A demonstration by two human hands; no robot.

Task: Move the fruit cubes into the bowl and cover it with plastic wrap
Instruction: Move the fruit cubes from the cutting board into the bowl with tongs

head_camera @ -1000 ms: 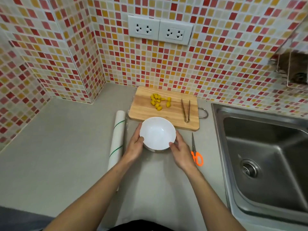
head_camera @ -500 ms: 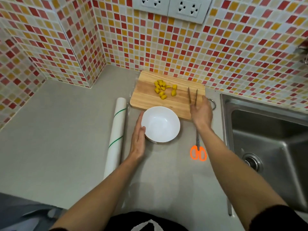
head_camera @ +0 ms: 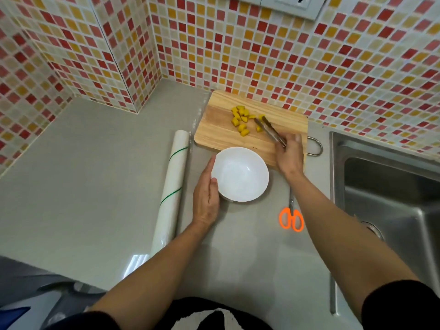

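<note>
Cutting board: carries the fruit cubes at its far side. Bowl: white, empty, steadied by left hand, fingers together along its rim. Right hand: pinches tongs, tips parted beside one cube. Advice: squeeze gently, lift single cubes, carry low to bowl.

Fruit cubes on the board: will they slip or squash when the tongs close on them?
The fruit cubes look small, soft and moist, so probably slippery and easily squashed. The tongs have narrow metal tips, so squeeze gently. Being loosely piled, neighbours may get nudged aside.
</note>
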